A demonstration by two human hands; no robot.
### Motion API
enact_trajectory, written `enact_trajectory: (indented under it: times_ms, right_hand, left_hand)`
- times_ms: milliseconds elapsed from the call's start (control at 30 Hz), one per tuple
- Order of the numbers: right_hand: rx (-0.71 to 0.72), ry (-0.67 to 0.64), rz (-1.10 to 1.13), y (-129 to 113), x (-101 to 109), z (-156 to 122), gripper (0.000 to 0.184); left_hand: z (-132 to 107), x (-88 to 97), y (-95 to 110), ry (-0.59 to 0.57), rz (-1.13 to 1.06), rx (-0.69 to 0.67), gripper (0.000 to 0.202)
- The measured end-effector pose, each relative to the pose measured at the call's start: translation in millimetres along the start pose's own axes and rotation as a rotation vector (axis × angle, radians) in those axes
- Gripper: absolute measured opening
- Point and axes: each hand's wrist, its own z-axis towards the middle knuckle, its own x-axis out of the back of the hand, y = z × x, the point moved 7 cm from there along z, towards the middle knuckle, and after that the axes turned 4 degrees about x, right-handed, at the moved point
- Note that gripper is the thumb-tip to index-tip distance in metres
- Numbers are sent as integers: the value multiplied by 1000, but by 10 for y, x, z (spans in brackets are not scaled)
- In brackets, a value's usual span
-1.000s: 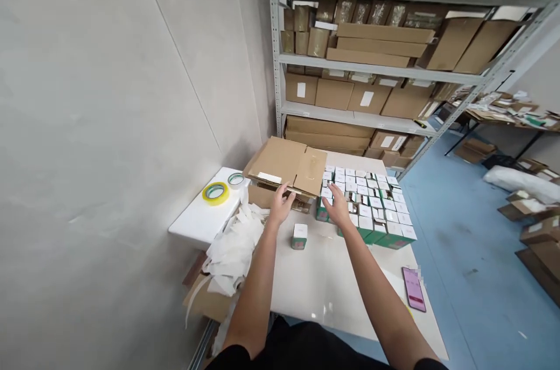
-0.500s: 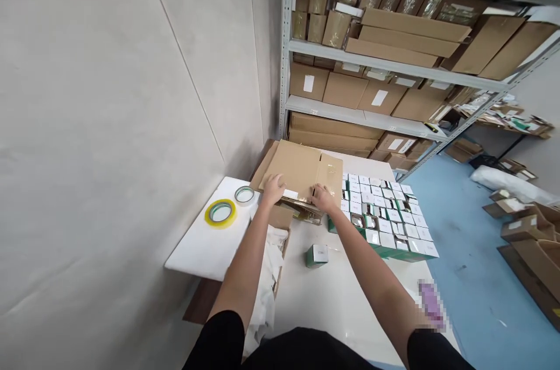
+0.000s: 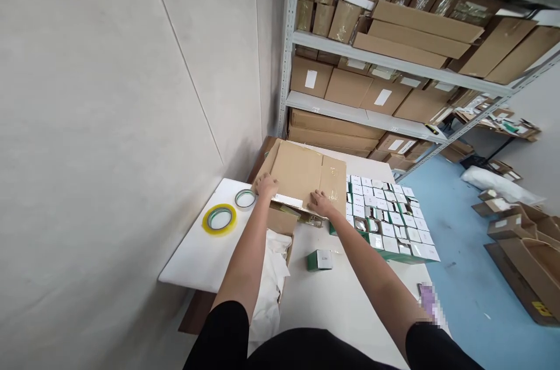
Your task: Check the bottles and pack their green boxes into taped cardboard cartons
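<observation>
The flattened cardboard carton (image 3: 301,174) lies at the far end of the white counter (image 3: 345,300), its far edge close to the metal shelving (image 3: 292,55), and both your hands are on its near edge. Your left hand (image 3: 266,185) is curled over the carton's near left corner, holding it. Your right hand (image 3: 321,202) rests on the near edge toward the carton's right side, beside a white label strip (image 3: 286,201) (whether its thumb is hooked underneath, you cannot tell from here). Just right of the carton, touching its side, stands a block of small green-and-white boxes (image 3: 385,218) packed in rows. Nearer to you than the carton, one such box (image 3: 319,259) lies alone on its side. Left of the carton, a clear tape roll (image 3: 245,199) and a yellow tape roll (image 3: 219,219) sit flat on a white board (image 3: 196,253). Below the carton's near left corner, white paper (image 3: 273,268) spills from an open brown box (image 3: 282,222).
</observation>
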Motion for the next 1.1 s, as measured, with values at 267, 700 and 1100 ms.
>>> enact_trajectory:
  times_ms: [267, 700, 1100]
  right_hand:
    - [19, 100, 124, 134, 134, -207, 67]
    - [-62, 917, 387, 1272, 1397, -1134, 80]
    - [-105, 1101, 831, 2353, 2126, -3181, 77]
  left_hand:
    - [-103, 30, 210, -95, -353, 41, 23]
    - [-916, 273, 1062, -362, -784, -173, 54]
    - [-2311, -448, 1493, -409, -750, -354, 58]
